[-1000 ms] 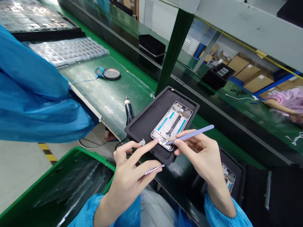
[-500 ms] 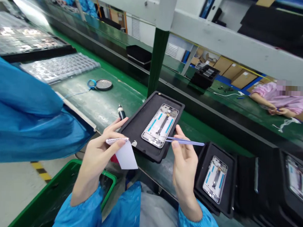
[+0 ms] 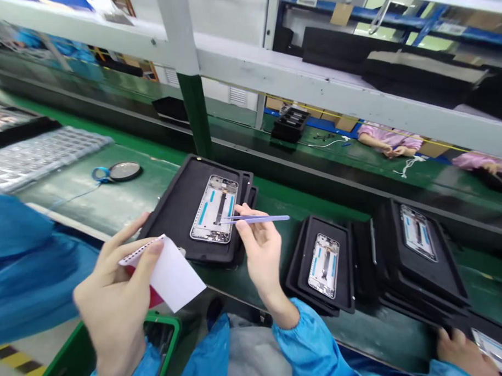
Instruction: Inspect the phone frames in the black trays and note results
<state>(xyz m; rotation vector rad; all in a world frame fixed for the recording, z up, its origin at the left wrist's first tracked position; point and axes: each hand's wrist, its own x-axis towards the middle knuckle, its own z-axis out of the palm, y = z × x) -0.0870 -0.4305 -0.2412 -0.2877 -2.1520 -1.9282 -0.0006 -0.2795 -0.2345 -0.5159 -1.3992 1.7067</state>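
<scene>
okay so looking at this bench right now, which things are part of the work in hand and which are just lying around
In hand:
left hand holding a white sheet
right hand holding blue tweezers
phone frame in the black tray under the tweezer tips

Lying about:
second tray with a frame
stack of trays
round tin
clear blister trays
green bin

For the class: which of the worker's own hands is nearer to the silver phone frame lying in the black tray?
Right. The right hand sits beside the silver phone frame, its lilac tweezers reaching over it. The left hand holds a white sheet, nearer the camera, off the black tray.
</scene>
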